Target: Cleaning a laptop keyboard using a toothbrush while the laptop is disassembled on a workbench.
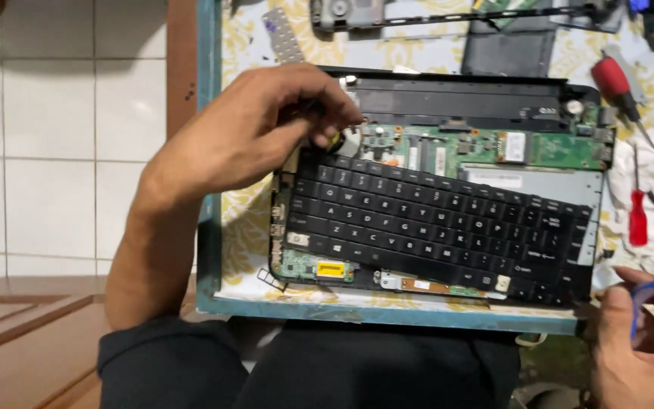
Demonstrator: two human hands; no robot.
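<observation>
A small yellow rectangular label (330, 268) sits on the green board at lower centre-left. A long pale rectangular sticker (495, 179) lies on the grey metal plate right of centre.

— What sort of place is this?
— A small repair workshop, maybe at home: an opened laptop (440, 204) with bare circuit boards, red-handled screwdrivers (624, 87) and loose parts.
— And around it?
— A patterned counter (244, 220), white tiled floor (54, 136).
</observation>
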